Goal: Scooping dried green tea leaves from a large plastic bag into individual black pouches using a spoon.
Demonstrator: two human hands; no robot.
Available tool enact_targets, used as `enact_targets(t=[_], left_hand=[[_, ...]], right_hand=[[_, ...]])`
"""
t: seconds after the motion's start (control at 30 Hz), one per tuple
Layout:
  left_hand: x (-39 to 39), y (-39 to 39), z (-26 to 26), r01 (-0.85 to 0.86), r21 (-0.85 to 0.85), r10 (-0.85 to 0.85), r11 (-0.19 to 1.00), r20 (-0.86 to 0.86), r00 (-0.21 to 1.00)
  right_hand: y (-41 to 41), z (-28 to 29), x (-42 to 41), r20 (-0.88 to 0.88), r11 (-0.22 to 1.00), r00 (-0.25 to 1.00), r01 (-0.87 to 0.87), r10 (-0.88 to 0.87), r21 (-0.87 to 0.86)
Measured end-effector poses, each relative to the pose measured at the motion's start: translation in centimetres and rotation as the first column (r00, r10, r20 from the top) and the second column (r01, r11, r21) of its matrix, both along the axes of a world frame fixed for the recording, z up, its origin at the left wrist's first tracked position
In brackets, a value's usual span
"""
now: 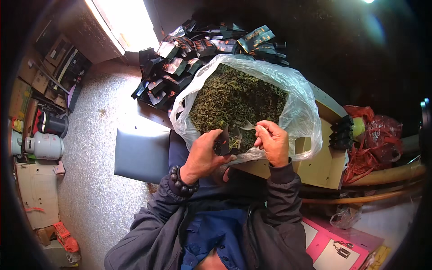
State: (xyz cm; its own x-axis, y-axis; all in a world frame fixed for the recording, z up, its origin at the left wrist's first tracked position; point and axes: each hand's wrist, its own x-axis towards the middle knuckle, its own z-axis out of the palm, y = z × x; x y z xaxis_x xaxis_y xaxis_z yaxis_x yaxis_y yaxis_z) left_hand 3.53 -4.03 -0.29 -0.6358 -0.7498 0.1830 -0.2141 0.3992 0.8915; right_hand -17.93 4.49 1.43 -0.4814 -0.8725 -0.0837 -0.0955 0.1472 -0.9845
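Observation:
My left hand (pixel 206 154) holds a small black packet (pixel 225 142) upright between thumb and fingers, its mouth turned up. Pinched in my right hand (pixel 273 143) is a thin pale strip (pixel 249 127), which reaches towards the packet's opening; whether it is a tool or film is unclear. Both hands are over the near side of a large clear plastic bag (pixel 302 98), whose rim is spread wide. Dried, curled green-brown leaves (pixel 233 94), looking like loose tea, fill the bag. Behind it lies a heap of black packets (pixel 182 64) with orange printing.
The bag rests on a yellowish open box (pixel 319 168); several black packets (pixel 341 133) stack at its right end. Red plastic bags (pixel 378 141) lie beyond. A dark padded stool (pixel 136 155) stands left. White gas cylinder (pixel 49 145) and cartons line the left wall.

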Motion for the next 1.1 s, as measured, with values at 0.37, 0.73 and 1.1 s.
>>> enact_targets(t=[0.37, 0.73, 1.1], left_hand=[[0.0, 0.3, -0.6, -0.016, 0.033, 0.015, 0.999, 0.027, 1.0], [-0.9, 0.2, 0.0, -0.05, -0.03, 0.052, 0.998, 0.054, 0.997], [-1.5, -0.1, 0.1, -0.059, 0.033, 0.057, 0.998, 0.043, 0.997]], right_hand=[[-0.1, -1.4, 0.9, 0.179, 0.983, 0.98, 0.116, -0.09, -0.142], [1.5, 1.3, -0.3, 0.282, 0.957, 0.957, 0.14, -0.065, -0.255], [4.0, 8.4, -0.3, 0.123, 0.967, 0.992, 0.024, 0.008, -0.254]])
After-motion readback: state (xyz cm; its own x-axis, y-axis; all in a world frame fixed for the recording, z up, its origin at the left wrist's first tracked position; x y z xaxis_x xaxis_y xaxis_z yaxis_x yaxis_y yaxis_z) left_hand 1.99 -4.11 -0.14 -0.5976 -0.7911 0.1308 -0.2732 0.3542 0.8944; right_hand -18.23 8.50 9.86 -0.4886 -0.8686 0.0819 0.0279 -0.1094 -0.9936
